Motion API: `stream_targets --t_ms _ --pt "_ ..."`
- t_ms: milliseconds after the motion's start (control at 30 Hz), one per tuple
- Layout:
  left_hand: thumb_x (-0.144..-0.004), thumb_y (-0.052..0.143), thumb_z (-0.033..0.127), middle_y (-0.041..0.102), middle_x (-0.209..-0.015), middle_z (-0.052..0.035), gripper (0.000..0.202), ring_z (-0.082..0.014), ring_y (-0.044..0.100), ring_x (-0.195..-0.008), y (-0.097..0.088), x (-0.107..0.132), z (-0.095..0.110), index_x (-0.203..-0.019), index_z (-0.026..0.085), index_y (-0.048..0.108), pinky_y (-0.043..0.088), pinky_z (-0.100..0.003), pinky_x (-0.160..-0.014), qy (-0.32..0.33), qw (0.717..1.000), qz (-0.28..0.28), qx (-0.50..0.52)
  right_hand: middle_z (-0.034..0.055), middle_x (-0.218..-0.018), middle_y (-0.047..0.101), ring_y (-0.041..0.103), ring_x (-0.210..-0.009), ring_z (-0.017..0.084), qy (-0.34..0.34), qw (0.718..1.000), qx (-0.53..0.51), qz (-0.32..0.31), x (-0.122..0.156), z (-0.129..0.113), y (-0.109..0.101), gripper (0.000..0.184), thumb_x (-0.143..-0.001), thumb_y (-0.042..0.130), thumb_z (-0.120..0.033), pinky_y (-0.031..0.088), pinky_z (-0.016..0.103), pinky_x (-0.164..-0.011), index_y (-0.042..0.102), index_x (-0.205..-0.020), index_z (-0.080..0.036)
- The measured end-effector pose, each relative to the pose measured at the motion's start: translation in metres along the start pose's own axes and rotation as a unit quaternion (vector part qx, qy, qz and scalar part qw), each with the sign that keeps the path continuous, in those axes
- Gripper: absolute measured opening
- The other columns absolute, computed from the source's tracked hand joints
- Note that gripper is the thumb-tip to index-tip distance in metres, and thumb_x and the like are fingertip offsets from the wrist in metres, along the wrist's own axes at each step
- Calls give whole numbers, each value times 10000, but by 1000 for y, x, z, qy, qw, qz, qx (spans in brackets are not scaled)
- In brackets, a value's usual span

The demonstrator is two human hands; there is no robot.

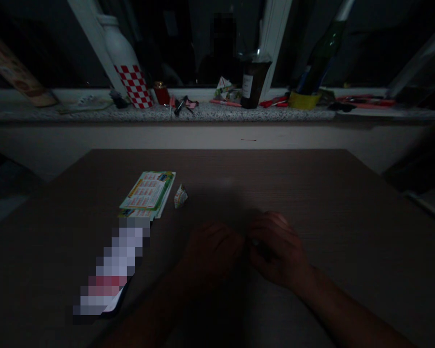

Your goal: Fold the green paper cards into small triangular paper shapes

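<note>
In dim light my left hand (212,249) and my right hand (277,249) rest close together on the dark wooden table (329,193), fingers curled and meeting between them. They pinch something small there that I cannot make out. A small folded paper piece (180,196) lies on the table beyond my left hand. Beside it sits a stack of printed calendar cards (148,192).
A blurred-out flat object (110,270) lies left of my left arm. The window sill (203,113) behind holds a white bottle with red checks (125,60), a dark jar (253,82), a green bottle (321,58), pens and small clutter.
</note>
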State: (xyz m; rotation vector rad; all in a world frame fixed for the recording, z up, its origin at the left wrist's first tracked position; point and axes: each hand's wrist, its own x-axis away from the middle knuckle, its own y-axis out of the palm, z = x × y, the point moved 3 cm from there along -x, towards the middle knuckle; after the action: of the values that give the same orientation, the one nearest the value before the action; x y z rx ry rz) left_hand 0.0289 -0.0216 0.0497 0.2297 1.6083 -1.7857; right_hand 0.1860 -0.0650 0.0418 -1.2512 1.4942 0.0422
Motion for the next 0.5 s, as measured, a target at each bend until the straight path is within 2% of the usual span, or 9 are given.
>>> stream_targets --t_ms 200,367,500 --pt "-897 447 102 648 -781 -24 143 -160 564 -698 2 -2 6 -867 157 576 432 -308 -670 32 999 -21 -8 17 -695 614 573 -680 186 30 999 16 -10 0 1 0 84 -745 609 -141 450 363 -684 573 -780 -210" --pt "-855 446 65 662 -801 -30 176 -169 574 -719 0 -3 5 -914 159 582 444 -307 -675 26 999 3 -37 -3 -605 551 533 -624 175 71 996 48 -29 0 8 -2 98 -742 596 -143 393 322 -624 544 -685 -203" --pt "-837 481 62 667 -797 -38 165 -179 586 -721 -6 1 -1 -922 153 591 451 -313 -674 17 998 14 -61 1 -609 568 544 -615 171 114 990 72 -27 2 24 -7 130 -734 582 -129 406 325 -644 522 -643 -199"
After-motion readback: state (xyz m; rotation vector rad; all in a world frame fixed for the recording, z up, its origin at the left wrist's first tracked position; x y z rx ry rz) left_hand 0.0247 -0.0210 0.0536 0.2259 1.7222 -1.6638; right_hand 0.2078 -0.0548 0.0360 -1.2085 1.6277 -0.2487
